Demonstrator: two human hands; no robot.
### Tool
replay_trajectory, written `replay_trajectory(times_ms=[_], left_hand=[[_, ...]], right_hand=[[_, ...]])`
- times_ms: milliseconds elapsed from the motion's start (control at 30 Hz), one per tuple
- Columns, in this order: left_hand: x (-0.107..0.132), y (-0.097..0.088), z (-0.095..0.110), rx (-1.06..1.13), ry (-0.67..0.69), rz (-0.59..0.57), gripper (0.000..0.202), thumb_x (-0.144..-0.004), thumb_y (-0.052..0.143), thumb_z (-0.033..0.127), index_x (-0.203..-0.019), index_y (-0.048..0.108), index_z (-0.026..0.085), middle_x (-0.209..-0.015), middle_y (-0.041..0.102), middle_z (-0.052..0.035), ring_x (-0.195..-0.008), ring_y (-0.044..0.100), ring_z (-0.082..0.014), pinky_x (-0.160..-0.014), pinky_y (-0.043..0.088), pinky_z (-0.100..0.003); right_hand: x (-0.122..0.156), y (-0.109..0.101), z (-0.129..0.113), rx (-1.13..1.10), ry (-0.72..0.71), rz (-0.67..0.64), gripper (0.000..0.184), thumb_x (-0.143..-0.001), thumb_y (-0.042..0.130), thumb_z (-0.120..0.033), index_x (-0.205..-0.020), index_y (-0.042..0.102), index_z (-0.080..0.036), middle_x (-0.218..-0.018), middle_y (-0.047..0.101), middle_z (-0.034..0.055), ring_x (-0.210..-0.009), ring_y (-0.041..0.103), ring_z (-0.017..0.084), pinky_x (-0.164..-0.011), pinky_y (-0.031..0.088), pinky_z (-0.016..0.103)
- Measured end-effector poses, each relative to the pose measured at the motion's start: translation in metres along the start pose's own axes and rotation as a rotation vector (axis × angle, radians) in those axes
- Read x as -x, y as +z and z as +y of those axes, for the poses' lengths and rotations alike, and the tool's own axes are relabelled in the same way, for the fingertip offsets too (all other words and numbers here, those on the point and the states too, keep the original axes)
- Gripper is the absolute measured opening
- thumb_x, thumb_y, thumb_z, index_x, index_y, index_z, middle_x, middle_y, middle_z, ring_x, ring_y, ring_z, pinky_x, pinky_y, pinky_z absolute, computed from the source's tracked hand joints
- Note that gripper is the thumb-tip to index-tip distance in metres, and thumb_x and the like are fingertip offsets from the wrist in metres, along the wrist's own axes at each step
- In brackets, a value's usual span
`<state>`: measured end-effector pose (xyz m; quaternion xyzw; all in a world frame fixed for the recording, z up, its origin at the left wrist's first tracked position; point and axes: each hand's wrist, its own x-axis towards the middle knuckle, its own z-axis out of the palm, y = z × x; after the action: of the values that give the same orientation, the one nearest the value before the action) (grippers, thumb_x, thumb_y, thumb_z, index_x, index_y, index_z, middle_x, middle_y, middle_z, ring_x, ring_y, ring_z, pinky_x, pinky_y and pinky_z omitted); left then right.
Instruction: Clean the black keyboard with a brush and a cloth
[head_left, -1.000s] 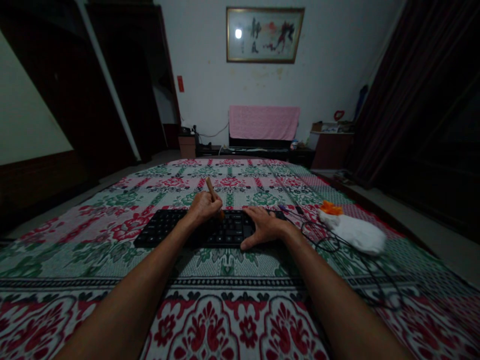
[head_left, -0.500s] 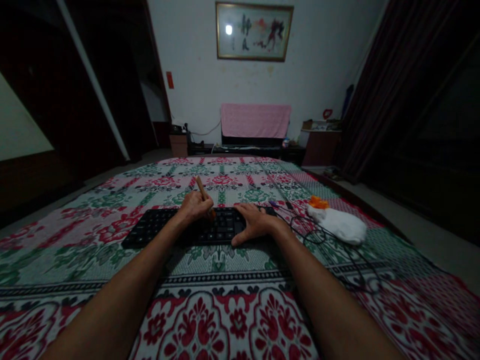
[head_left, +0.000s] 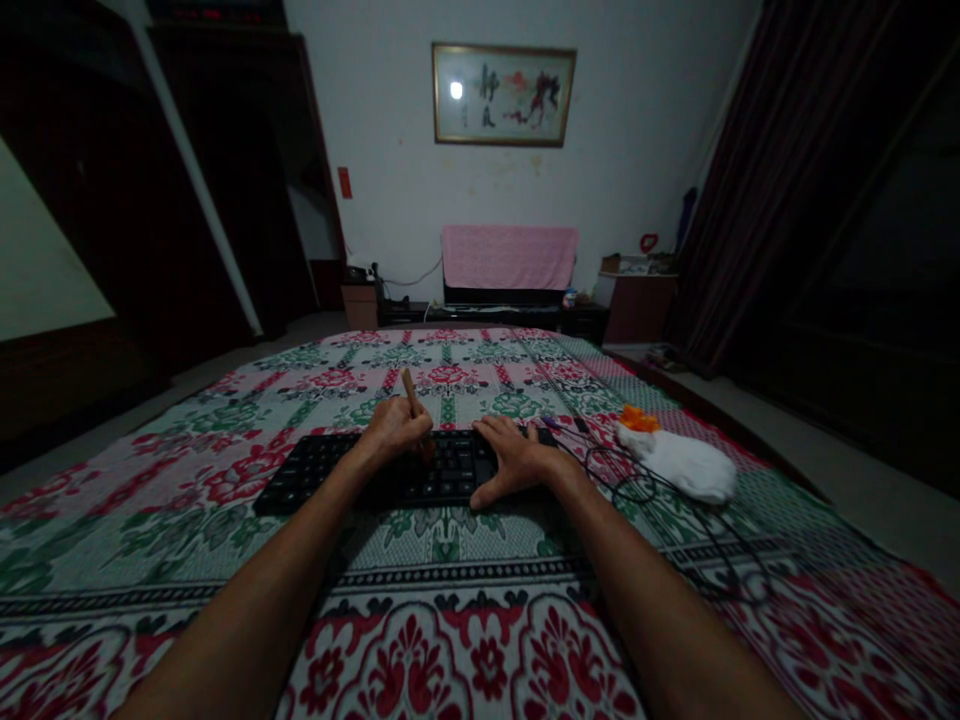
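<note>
A black computer keyboard (head_left: 292, 476) lies across the patterned bedspread in front of me. My left hand (head_left: 394, 428) is closed round the light wooden handle of a small brush (head_left: 409, 390). The handle tilts up out of my fist, and the brush's orange-brown lower end (head_left: 428, 450) meets the keys right of the middle. At the keyboard's right end my right hand (head_left: 514, 460) grips it, thumb at the near edge and fingers spread towards the far edge. My left hand and forearm hide part of the keys.
Right of the keyboard, a dark cable (head_left: 626, 485) lies in loops beside a white cloth bundle (head_left: 686, 465) with an orange piece (head_left: 639, 418) at its end. The bedspread (head_left: 450, 545) covers the whole surface. Beyond it stands a low cabinet with a pink towel (head_left: 510, 255) above.
My head view has tilted up slightly, so everything sits lower in the picture. The brush in my left hand has shifted a little over the keys. My right hand keeps its place.
</note>
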<state>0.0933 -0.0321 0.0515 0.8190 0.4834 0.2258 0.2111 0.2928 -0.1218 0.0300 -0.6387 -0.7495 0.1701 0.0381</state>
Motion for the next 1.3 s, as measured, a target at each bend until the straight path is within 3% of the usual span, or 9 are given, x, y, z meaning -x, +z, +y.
replay_trajectory(times_ms=[167,433,633,867,933,1133,1300], left_hand=[[0.004,-0.004,0.006,-0.056,0.021,0.029,0.022,-0.070,0.046,0.029,-0.065,0.063,0.015,-0.057,0.064,-0.0045,-0.059,0.061,-0.0166,-0.051,0.041,-0.021],[0.002,-0.010,0.002,0.086,-0.115,-0.204,0.015,-0.063,0.052,0.029,-0.059,0.059,0.016,-0.046,0.058,0.0003,-0.044,0.057,-0.0151,-0.041,0.040,-0.021],[0.004,-0.005,0.007,0.010,-0.062,-0.086,0.018,-0.066,0.048,0.028,-0.059,0.058,0.015,-0.049,0.060,-0.0029,-0.047,0.058,-0.0153,-0.044,0.041,-0.021],[0.011,-0.015,0.008,0.183,-0.119,-0.377,0.013,-0.063,0.051,0.027,-0.061,0.055,0.016,-0.043,0.057,-0.0001,-0.041,0.056,-0.0152,-0.042,0.044,-0.023],[0.011,-0.019,0.009,0.201,-0.130,-0.392,0.013,-0.063,0.051,0.027,-0.058,0.055,0.015,-0.044,0.057,-0.0005,-0.041,0.055,-0.0149,-0.042,0.044,-0.023],[0.009,-0.012,0.012,0.168,-0.118,-0.289,0.012,-0.065,0.049,0.025,-0.060,0.054,0.015,-0.044,0.056,0.0004,-0.043,0.056,-0.0147,-0.041,0.042,-0.021],[0.012,-0.016,0.009,0.128,-0.096,-0.465,0.014,-0.064,0.051,0.027,-0.066,0.056,0.014,-0.047,0.059,-0.0011,-0.042,0.056,-0.0146,-0.042,0.043,-0.022]], right_hand=[[-0.004,0.008,-0.007,-0.004,-0.065,0.008,0.126,-0.046,0.065,-0.072,-0.145,0.003,-0.024,-0.151,0.001,0.0113,-0.136,-0.007,0.035,-0.103,-0.003,0.063],[-0.007,0.014,-0.011,0.017,-0.082,0.051,0.123,-0.047,0.065,-0.071,-0.144,0.008,-0.024,-0.150,0.010,0.0126,-0.136,0.001,0.035,-0.103,0.002,0.063],[-0.008,0.014,-0.011,0.024,-0.071,0.043,0.121,-0.047,0.066,-0.070,-0.144,0.011,-0.024,-0.150,0.009,0.0111,-0.135,0.001,0.036,-0.104,0.002,0.062],[-0.007,0.013,-0.012,0.030,-0.084,0.055,0.120,-0.048,0.063,-0.073,-0.144,0.012,-0.024,-0.149,0.012,0.0121,-0.135,0.002,0.035,-0.104,0.005,0.062],[-0.006,0.013,-0.012,0.028,-0.081,0.052,0.121,-0.047,0.063,-0.074,-0.144,0.012,-0.024,-0.149,0.011,0.0119,-0.135,0.002,0.036,-0.104,0.005,0.062],[-0.008,0.013,-0.011,0.036,-0.082,0.053,0.119,-0.049,0.062,-0.073,-0.144,0.011,-0.024,-0.149,0.011,0.0114,-0.136,0.002,0.035,-0.104,0.004,0.061],[-0.007,0.014,-0.013,0.029,-0.066,0.049,0.122,-0.047,0.063,-0.074,-0.144,0.012,-0.022,-0.150,0.010,0.0121,-0.135,0.002,0.037,-0.104,0.004,0.062]])
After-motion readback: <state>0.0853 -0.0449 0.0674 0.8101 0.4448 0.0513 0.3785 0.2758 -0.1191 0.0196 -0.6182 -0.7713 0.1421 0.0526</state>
